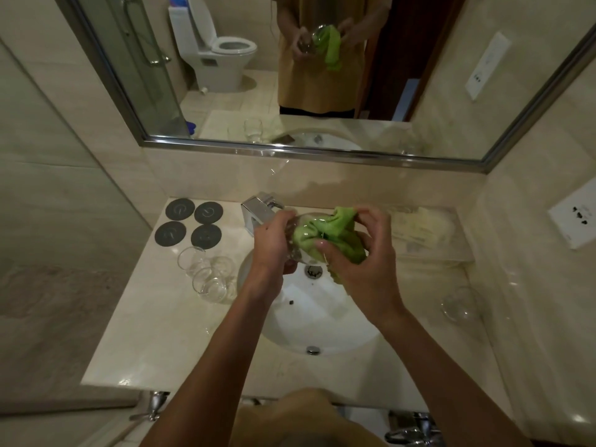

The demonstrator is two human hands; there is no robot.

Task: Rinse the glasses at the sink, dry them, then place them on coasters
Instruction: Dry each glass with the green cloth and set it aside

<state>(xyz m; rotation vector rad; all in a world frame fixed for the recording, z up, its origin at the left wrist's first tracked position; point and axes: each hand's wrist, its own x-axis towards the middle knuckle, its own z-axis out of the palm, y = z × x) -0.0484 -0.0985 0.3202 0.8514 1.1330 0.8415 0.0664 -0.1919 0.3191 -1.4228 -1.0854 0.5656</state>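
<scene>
Over the white sink (322, 321) my left hand (272, 241) grips a clear glass (298, 235) tipped on its side. My right hand (358, 253) presses a green cloth (325, 232) into and around the glass's mouth. Three more clear glasses (206, 272) stand together on the counter left of the basin. Behind them lie several dark round coasters (193, 225), all bare. Another clear glass (459, 306) sits on the counter to the right of the basin.
A chrome tap (258, 209) stands just behind my hands. A folded pale towel (419, 227) lies at the back right of the marble counter (154, 343). A wall mirror (290, 75) hangs above, and a socket plate (572, 221) is on the right wall.
</scene>
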